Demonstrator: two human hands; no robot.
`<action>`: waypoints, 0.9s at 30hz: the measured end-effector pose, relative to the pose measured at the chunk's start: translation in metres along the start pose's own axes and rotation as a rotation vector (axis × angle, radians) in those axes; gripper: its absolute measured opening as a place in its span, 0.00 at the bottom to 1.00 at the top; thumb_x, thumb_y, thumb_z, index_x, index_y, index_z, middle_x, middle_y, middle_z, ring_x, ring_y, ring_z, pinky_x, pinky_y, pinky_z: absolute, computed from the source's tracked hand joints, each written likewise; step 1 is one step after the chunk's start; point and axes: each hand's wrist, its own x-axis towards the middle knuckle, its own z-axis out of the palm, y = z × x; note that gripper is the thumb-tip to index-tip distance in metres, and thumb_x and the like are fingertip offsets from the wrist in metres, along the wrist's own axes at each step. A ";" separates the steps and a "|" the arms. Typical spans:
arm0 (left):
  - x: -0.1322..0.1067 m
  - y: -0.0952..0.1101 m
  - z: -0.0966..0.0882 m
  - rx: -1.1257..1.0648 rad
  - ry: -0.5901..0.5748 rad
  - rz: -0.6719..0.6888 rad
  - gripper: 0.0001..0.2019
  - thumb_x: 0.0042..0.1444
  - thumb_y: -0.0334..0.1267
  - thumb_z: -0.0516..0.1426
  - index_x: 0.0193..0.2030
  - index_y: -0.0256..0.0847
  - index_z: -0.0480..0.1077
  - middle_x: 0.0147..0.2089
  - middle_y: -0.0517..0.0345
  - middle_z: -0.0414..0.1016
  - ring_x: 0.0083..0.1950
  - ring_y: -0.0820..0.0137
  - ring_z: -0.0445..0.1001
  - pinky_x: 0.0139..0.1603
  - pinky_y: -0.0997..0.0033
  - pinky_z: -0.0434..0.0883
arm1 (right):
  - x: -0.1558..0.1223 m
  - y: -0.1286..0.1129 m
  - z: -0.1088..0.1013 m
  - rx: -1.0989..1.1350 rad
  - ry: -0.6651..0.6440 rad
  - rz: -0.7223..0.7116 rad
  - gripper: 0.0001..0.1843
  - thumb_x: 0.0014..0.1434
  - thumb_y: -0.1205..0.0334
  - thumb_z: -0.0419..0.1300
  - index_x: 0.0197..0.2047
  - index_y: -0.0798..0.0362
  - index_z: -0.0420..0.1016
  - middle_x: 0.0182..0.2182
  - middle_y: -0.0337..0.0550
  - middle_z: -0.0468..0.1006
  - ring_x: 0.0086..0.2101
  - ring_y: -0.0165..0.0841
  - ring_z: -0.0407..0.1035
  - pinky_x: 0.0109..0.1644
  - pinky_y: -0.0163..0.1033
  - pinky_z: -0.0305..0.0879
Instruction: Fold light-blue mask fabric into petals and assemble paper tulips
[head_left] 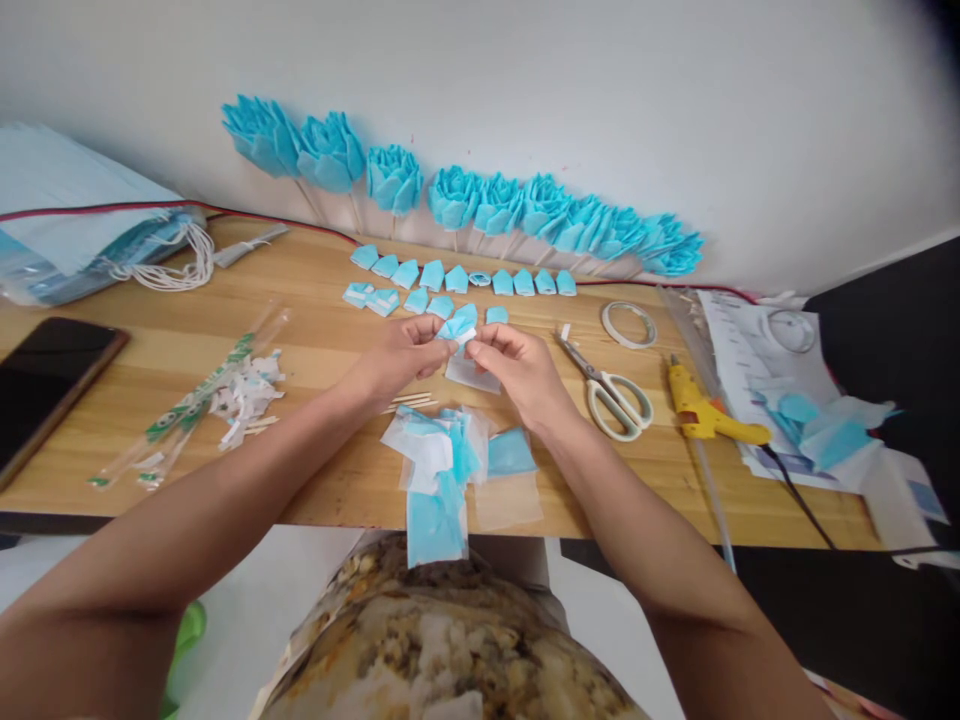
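The folded blue piece (460, 322) is a little above the centre of the frame, held up between two hands. The left hand (411, 350) pinches its left side with thumb and finger, and the right hand (517, 365) is closed in the same way at its right side, where a white strip (465, 337) shows.

I judge this piece to be very light and soft, like thin cloth, not slippery, but easy to crease or to open from its fold. It seems best to take it by the lower corners, with gentle fingertips, and leave the pointed top free.

About the room: just above the hands, two rows of small blue pieces (433, 276) lie close, so a movement upward in the frame could disturb them. Below the hands, the cloth pile (439, 490) reaches over the front edge of the table (322, 480) and might slide down. At right, the scissors (619, 405) lie near the right hand, and the glue gun (694, 405) is farther right. The more open wood is at centre left, between the left hand and the paper scraps (251, 390)
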 end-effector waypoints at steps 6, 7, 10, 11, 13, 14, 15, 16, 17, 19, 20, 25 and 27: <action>0.000 -0.006 0.000 -0.079 -0.026 0.010 0.12 0.50 0.43 0.65 0.28 0.39 0.68 0.19 0.67 0.60 0.22 0.79 0.55 0.26 0.74 0.52 | 0.001 0.000 -0.001 0.029 0.019 0.036 0.11 0.50 0.52 0.66 0.30 0.51 0.75 0.24 0.34 0.72 0.27 0.27 0.63 0.36 0.36 0.63; 0.001 -0.008 -0.001 -0.099 -0.035 0.014 0.12 0.51 0.43 0.66 0.28 0.38 0.69 0.19 0.67 0.60 0.22 0.79 0.55 0.26 0.74 0.53 | 0.002 0.000 -0.001 0.043 0.018 0.038 0.12 0.50 0.52 0.67 0.30 0.51 0.75 0.24 0.34 0.72 0.27 0.27 0.63 0.36 0.36 0.63; 0.002 -0.012 -0.002 -0.152 -0.053 0.006 0.11 0.53 0.42 0.65 0.29 0.39 0.70 0.19 0.67 0.61 0.22 0.79 0.56 0.26 0.74 0.54 | 0.002 0.000 -0.002 0.070 0.023 0.043 0.12 0.50 0.52 0.67 0.31 0.51 0.76 0.25 0.34 0.72 0.28 0.27 0.63 0.36 0.35 0.64; 0.003 -0.013 -0.002 -0.163 -0.059 0.001 0.11 0.54 0.42 0.65 0.29 0.39 0.70 0.19 0.67 0.61 0.21 0.79 0.56 0.26 0.74 0.54 | 0.002 0.000 -0.002 0.077 0.029 0.045 0.12 0.50 0.52 0.67 0.31 0.51 0.76 0.25 0.33 0.72 0.28 0.27 0.63 0.36 0.35 0.63; 0.004 -0.014 -0.002 -0.177 -0.065 0.004 0.10 0.55 0.42 0.65 0.30 0.39 0.71 0.18 0.68 0.60 0.21 0.79 0.55 0.25 0.74 0.54 | 0.003 0.000 -0.003 0.089 0.039 0.052 0.12 0.49 0.52 0.67 0.30 0.51 0.76 0.25 0.33 0.72 0.28 0.26 0.63 0.35 0.35 0.63; 0.004 -0.014 -0.003 -0.182 -0.061 0.011 0.10 0.55 0.42 0.65 0.31 0.39 0.72 0.18 0.68 0.60 0.21 0.79 0.55 0.25 0.74 0.54 | 0.003 0.000 -0.003 0.094 0.041 0.053 0.11 0.49 0.52 0.67 0.30 0.51 0.76 0.25 0.34 0.72 0.28 0.26 0.63 0.35 0.34 0.63; 0.004 -0.014 -0.003 -0.184 -0.050 0.020 0.09 0.55 0.42 0.65 0.32 0.40 0.72 0.18 0.68 0.60 0.21 0.79 0.55 0.25 0.74 0.55 | 0.003 -0.001 -0.003 0.099 0.040 0.053 0.11 0.49 0.53 0.67 0.30 0.51 0.76 0.26 0.34 0.72 0.28 0.26 0.63 0.35 0.34 0.63; 0.004 -0.014 -0.003 -0.185 -0.035 0.028 0.09 0.55 0.42 0.65 0.32 0.40 0.73 0.18 0.68 0.60 0.21 0.79 0.55 0.25 0.74 0.55 | 0.002 -0.001 -0.003 0.104 0.035 0.052 0.12 0.49 0.52 0.67 0.31 0.51 0.76 0.27 0.34 0.73 0.28 0.26 0.64 0.35 0.34 0.63; 0.004 -0.014 -0.003 -0.186 -0.017 0.035 0.09 0.54 0.42 0.65 0.33 0.40 0.73 0.18 0.69 0.59 0.21 0.79 0.55 0.25 0.74 0.55 | 0.002 -0.001 -0.003 0.109 0.028 0.054 0.12 0.50 0.52 0.67 0.33 0.51 0.77 0.28 0.35 0.75 0.28 0.26 0.64 0.35 0.35 0.64; 0.004 -0.014 -0.004 -0.185 0.013 0.038 0.10 0.53 0.43 0.66 0.33 0.40 0.73 0.18 0.69 0.59 0.21 0.79 0.55 0.25 0.74 0.55 | 0.001 -0.002 -0.002 0.116 0.009 0.058 0.14 0.50 0.51 0.67 0.37 0.51 0.78 0.30 0.36 0.77 0.29 0.27 0.65 0.36 0.35 0.65; 0.004 -0.013 -0.004 -0.185 0.021 0.037 0.10 0.53 0.43 0.66 0.33 0.40 0.73 0.18 0.69 0.59 0.20 0.79 0.55 0.25 0.74 0.55 | 0.001 -0.003 -0.002 0.112 0.003 0.059 0.14 0.50 0.51 0.66 0.37 0.51 0.78 0.30 0.36 0.77 0.30 0.27 0.66 0.36 0.35 0.65; 0.004 -0.011 -0.003 -0.141 0.017 0.020 0.11 0.52 0.44 0.66 0.32 0.40 0.71 0.19 0.68 0.60 0.21 0.78 0.55 0.25 0.74 0.54 | 0.000 -0.005 0.000 0.041 0.027 0.015 0.12 0.50 0.52 0.66 0.27 0.51 0.72 0.24 0.33 0.71 0.27 0.26 0.63 0.35 0.35 0.64; 0.003 -0.007 -0.002 -0.102 0.058 0.020 0.11 0.52 0.44 0.66 0.34 0.41 0.71 0.19 0.69 0.59 0.21 0.78 0.55 0.25 0.73 0.54 | 0.000 -0.006 0.000 0.008 0.046 -0.002 0.12 0.51 0.52 0.65 0.26 0.51 0.72 0.22 0.33 0.70 0.26 0.26 0.62 0.34 0.34 0.63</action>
